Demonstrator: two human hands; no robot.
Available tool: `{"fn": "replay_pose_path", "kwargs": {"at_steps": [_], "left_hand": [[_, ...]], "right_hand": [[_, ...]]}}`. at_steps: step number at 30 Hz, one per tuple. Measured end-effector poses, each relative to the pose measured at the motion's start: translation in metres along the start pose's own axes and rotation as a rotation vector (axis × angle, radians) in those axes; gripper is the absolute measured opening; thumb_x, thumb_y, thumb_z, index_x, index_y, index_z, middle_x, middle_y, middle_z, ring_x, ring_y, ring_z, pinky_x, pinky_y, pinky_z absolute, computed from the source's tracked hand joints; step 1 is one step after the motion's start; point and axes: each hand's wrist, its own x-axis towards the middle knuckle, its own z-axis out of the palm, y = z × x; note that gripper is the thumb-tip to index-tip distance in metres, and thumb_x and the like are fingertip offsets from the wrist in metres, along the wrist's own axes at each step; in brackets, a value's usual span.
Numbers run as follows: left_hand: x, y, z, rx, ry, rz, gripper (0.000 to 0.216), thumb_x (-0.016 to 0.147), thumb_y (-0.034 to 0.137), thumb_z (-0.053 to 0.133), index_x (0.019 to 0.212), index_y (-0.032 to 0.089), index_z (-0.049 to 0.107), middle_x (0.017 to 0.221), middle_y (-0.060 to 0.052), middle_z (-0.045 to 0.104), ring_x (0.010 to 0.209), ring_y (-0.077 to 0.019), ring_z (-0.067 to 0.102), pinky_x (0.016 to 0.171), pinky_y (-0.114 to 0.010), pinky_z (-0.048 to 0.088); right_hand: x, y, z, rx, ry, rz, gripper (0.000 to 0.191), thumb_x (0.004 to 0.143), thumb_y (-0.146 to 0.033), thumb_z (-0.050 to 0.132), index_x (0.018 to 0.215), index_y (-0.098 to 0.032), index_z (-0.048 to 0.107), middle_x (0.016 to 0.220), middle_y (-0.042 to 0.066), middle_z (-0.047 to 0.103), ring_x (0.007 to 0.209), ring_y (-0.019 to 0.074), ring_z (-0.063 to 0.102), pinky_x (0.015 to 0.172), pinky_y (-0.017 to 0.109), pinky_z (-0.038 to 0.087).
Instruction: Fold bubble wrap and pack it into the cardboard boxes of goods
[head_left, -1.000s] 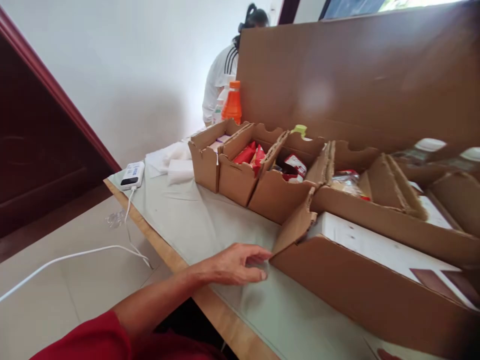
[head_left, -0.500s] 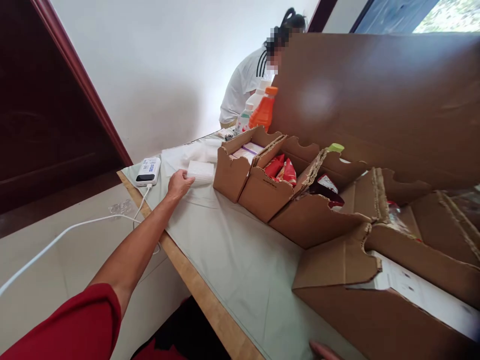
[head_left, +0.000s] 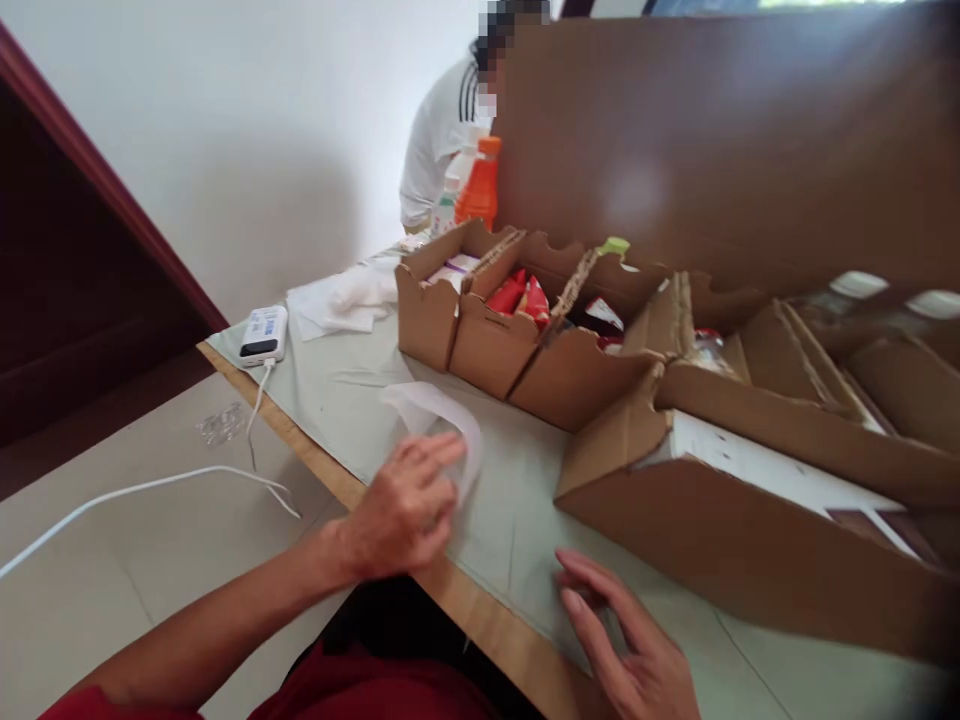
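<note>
At seven o'clock, left fingers (head_left: 435, 452) grasp a probably light, floppy sheet (head_left: 455, 405), best edge-held; at five, right fingers (head_left: 596, 620) are parted, empty.

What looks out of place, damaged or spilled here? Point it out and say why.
Crumpled clear plastic lies on the floor beyond the table, like dropped litter. Some of the cardboard boxes have ragged, uneven top edges, as if roughly cut. I see nothing spilled.
</note>
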Motion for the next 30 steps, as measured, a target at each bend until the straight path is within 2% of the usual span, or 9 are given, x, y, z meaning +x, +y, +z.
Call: {"fn": "replay_pose_path", "kwargs": {"at_steps": [2, 5, 10, 15, 19, 23, 25, 27, 30], "left_hand": [[-0.012, 0.033, 0.016, -0.046, -0.229, 0.181, 0.008, 0.081, 0.014, 0.060, 0.085, 0.018, 0.066, 0.146, -0.017, 0.058, 0.141, -0.0324, 0.048, 0.117, -0.053, 0.035], [-0.019, 0.067, 0.032, -0.111, -0.444, 0.286, 0.012, 0.082, 0.020, 0.062, 0.091, 0.015, 0.069, 0.148, -0.019, 0.054, 0.140, -0.0347, 0.047, 0.119, -0.055, 0.031], [-0.014, 0.087, 0.043, -0.190, -0.583, 0.336, 0.020, 0.082, 0.023, 0.064, 0.098, 0.014, 0.070, 0.130, -0.018, 0.063, 0.121, -0.0329, 0.056, 0.114, -0.055, 0.035], [-0.009, 0.085, 0.042, -0.330, -0.678, 0.262, 0.030, 0.081, 0.043, 0.072, 0.095, 0.016, 0.070, 0.124, -0.015, 0.065, 0.123, -0.0332, 0.054, 0.117, -0.055, 0.032], [-0.008, 0.081, 0.037, -0.512, -0.598, 0.165, 0.030, 0.078, 0.040, 0.076, 0.096, 0.017, 0.069, 0.126, -0.012, 0.065, 0.122, -0.0301, 0.057, 0.116, -0.050, 0.036], [-0.013, 0.073, 0.033, -0.615, -0.344, 0.008, 0.011, 0.086, 0.019, 0.065, 0.097, 0.021, 0.065, 0.122, -0.009, 0.069, 0.111, -0.0231, 0.064, 0.101, -0.040, 0.051], [-0.016, 0.069, 0.033, -0.528, -0.190, -0.074, 0.017, 0.089, 0.014, 0.060, 0.102, 0.024, 0.062, 0.115, -0.009, 0.068, 0.106, -0.0223, 0.065, 0.094, -0.038, 0.055], [-0.017, 0.065, 0.034, -0.364, -0.067, -0.095, 0.031, 0.089, 0.014, 0.063, 0.119, 0.025, 0.059, 0.119, -0.011, 0.064, 0.114, -0.0265, 0.062, 0.097, -0.044, 0.055], [-0.012, 0.060, 0.038, -0.142, -0.048, -0.035, 0.060, 0.089, 0.021, 0.068, 0.144, 0.027, 0.046, 0.144, -0.017, 0.047, 0.140, -0.0374, 0.043, 0.111, -0.060, 0.044]], "right_hand": [[0.001, -0.014, 0.003, 0.072, 0.028, 0.048, 0.041, 0.093, -0.053, 0.059, 0.120, -0.026, 0.071, 0.116, 0.009, 0.076, 0.098, 0.0221, 0.074, 0.075, 0.028, 0.062], [0.000, -0.019, 0.004, 0.155, 0.043, 0.095, 0.052, 0.093, -0.056, 0.058, 0.134, -0.025, 0.060, 0.129, 0.012, 0.071, 0.104, 0.0232, 0.072, 0.078, 0.032, 0.062], [-0.003, -0.009, 0.001, -0.032, 0.025, -0.010, 0.070, 0.091, -0.046, 0.064, 0.151, -0.023, 0.039, 0.148, 0.016, 0.057, 0.125, 0.0290, 0.063, 0.098, 0.046, 0.057], [-0.001, -0.008, -0.004, -0.390, -0.053, -0.234, 0.061, 0.094, -0.026, 0.055, 0.153, -0.023, 0.037, 0.158, 0.018, 0.043, 0.140, 0.0344, 0.050, 0.104, 0.055, 0.050], [-0.007, -0.011, -0.010, -0.464, -0.094, -0.334, 0.061, 0.092, -0.023, 0.053, 0.151, -0.021, 0.040, 0.156, 0.019, 0.044, 0.135, 0.0341, 0.053, 0.099, 0.053, 0.051], [-0.017, -0.005, -0.007, -0.511, -0.083, -0.371, 0.058, 0.088, -0.020, 0.055, 0.145, -0.015, 0.050, 0.146, 0.020, 0.056, 0.126, 0.0354, 0.059, 0.095, 0.053, 0.052], [-0.017, -0.001, -0.004, -0.511, -0.002, -0.352, 0.051, 0.086, -0.009, 0.048, 0.136, -0.014, 0.058, 0.135, 0.018, 0.065, 0.119, 0.0312, 0.065, 0.092, 0.048, 0.054], [-0.012, -0.001, -0.003, -0.455, 0.083, -0.339, 0.049, 0.085, -0.002, 0.043, 0.127, -0.016, 0.064, 0.126, 0.013, 0.072, 0.112, 0.0260, 0.069, 0.090, 0.043, 0.055], [-0.003, -0.012, -0.008, -0.310, 0.096, -0.325, 0.041, 0.091, -0.004, 0.044, 0.120, -0.020, 0.068, 0.117, 0.008, 0.076, 0.105, 0.0215, 0.072, 0.088, 0.037, 0.055]]}}
